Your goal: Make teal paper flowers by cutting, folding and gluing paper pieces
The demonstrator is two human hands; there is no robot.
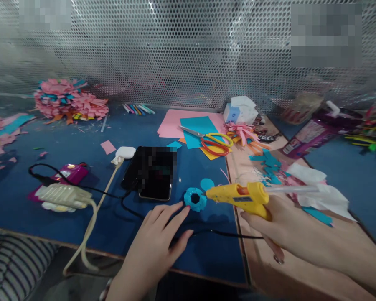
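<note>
A: Grip?
B: Left hand point(158, 239): fingers apart, tips at blue paper ring point(201, 203), presumably steadying it. Right hand point(296, 228): clamped round yellow glue gun point(249, 197), nozzle point(209, 193) at ring's edge, likely for aim.
A: Ring?
B: Flat on blue table point(219, 259); blue disc point(207, 184) just beyond, scissors point(201, 135) farther, atop paper sheets point(169, 124).

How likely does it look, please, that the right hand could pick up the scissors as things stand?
Probably not: the right hand is gripping the yellow glue gun, so it would likely need to set that down first. The scissors themselves lie uncovered on coloured paper.
</note>
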